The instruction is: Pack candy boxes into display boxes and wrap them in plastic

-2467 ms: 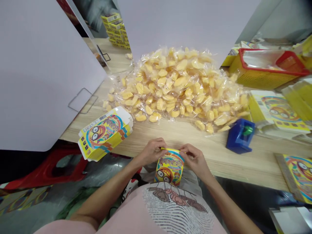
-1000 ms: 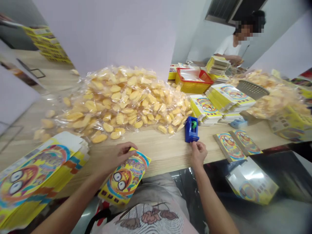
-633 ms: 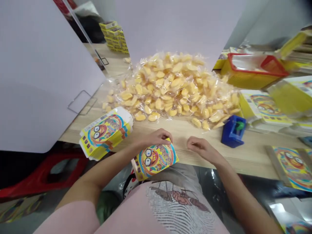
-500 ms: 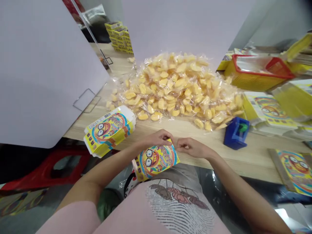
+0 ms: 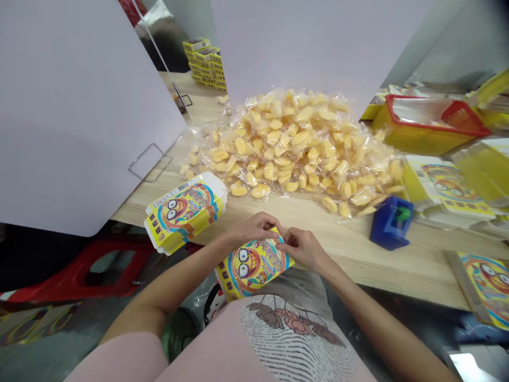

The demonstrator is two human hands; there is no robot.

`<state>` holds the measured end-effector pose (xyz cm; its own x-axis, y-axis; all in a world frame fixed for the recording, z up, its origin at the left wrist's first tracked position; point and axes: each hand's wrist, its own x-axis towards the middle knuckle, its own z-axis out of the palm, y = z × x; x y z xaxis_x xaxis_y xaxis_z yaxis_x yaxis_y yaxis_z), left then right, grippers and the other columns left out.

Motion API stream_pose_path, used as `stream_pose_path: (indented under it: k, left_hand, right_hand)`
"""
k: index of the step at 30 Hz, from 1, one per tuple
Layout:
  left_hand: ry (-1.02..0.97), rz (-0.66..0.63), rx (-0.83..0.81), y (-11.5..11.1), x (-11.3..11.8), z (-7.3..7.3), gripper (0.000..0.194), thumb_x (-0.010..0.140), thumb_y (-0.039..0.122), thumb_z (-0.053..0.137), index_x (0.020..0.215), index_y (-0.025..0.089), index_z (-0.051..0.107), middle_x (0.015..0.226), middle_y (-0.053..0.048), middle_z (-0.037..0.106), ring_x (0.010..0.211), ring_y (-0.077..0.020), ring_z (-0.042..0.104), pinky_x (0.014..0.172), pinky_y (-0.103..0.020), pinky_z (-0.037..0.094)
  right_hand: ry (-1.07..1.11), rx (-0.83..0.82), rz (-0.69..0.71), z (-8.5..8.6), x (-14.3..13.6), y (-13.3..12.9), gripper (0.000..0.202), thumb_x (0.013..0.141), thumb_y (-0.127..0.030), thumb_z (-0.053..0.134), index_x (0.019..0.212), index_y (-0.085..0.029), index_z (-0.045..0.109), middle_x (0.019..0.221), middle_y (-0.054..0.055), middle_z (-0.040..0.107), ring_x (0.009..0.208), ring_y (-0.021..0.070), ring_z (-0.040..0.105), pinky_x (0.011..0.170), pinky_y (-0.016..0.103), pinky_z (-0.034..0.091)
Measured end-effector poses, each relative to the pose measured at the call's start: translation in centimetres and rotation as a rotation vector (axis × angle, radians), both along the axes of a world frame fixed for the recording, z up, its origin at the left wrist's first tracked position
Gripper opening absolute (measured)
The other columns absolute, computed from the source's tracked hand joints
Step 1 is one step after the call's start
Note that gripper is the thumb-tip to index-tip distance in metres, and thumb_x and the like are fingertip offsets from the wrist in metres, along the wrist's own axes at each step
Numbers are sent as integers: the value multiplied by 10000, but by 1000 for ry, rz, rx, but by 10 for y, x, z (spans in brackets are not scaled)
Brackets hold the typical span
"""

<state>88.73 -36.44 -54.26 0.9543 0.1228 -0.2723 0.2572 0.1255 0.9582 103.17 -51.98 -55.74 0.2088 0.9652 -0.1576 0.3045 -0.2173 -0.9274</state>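
Observation:
A yellow printed cardboard box point(image 5: 248, 263) with a cartoon face in glasses rests against my lap at the table's edge. My left hand point(image 5: 260, 227) is closed on its upper end, the fingers curled over the edge. Closed in a pinch, my right hand point(image 5: 299, 246) touches the box's right end; its fingertips lie on the printed face near the corner. To the left, a stack of flattened matching boxes point(image 5: 186, 209) lies on the table. Beyond my hands spreads a big pile of clear-wrapped yellow pieces point(image 5: 294, 148).
A blue tape dispenser point(image 5: 392, 223) stands right of my hands. Farther right are more flat boxes point(image 5: 449, 183), a yellow basket with a red rim point(image 5: 433, 124) and another printed box point(image 5: 487, 284). White panels point(image 5: 79, 106) stand left and behind the pile. A red stool point(image 5: 91, 270) is below left.
My right hand has moved left onto the box's end and now pinches it. My left hand keeps its hold. The whole view has shifted slightly.

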Motion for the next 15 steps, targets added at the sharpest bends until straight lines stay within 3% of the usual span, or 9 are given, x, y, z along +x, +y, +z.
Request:
stream_pose_path:
  k: [2, 5, 8, 11, 13, 15]
  left_hand:
    - [-12, -11, -11, 0, -3, 10, 228, 757, 325, 730, 885, 138, 712, 719, -25, 641, 624, -108, 531, 565, -213, 379]
    - [-85, -22, -10, -2, -4, 26, 231, 786, 332, 712, 909, 136, 713, 826, -70, 663, 735, -146, 582, 641, -249, 433]
    - [-165, -29, 22, -3, -2, 38, 198, 796, 312, 707, 903, 146, 715, 892, -87, 665, 825, -174, 608, 721, -282, 462]
    - [-235, 67, 139, -2, -1, 53, 180, 808, 312, 696, 906, 162, 712, 918, -86, 657, 856, -181, 613, 757, -300, 479]
    - [-294, 168, 285, -1, -3, 71, 168, 830, 320, 672, 909, 178, 715, 958, -92, 655, 904, -194, 614, 801, -325, 488]
    - [-356, 216, 414, -4, -10, 90, 208, 831, 355, 678, 968, 204, 718, 1009, -99, 661, 954, -216, 616, 854, -360, 492]
  right_hand:
    - [265, -41, 5, -2, -3, -2, 350, 697, -493, 760, 782, -190, 606, 597, -35, 571, 531, 118, 483, 506, 233, 332]
    - [729, -118, 76, -9, -6, -3, 428, 654, -552, 779, 687, -171, 585, 597, -39, 535, 519, 96, 458, 522, 227, 355]
    - [956, -121, 21, -14, -9, -3, 472, 583, -581, 815, 663, -172, 594, 600, -35, 546, 517, 99, 474, 540, 238, 399]
    - [833, -19, -28, -1, -3, -3, 468, 702, -639, 703, 697, -174, 652, 644, 16, 627, 583, 155, 571, 572, 277, 467]
    - [614, 100, 16, 22, 6, -7, 450, 769, -615, 654, 862, -179, 715, 800, 60, 709, 733, 216, 653, 663, 326, 525]
    - [297, 224, 42, 48, 17, -16, 372, 794, -496, 689, 1041, -219, 715, 952, 68, 736, 856, 253, 682, 759, 379, 553]
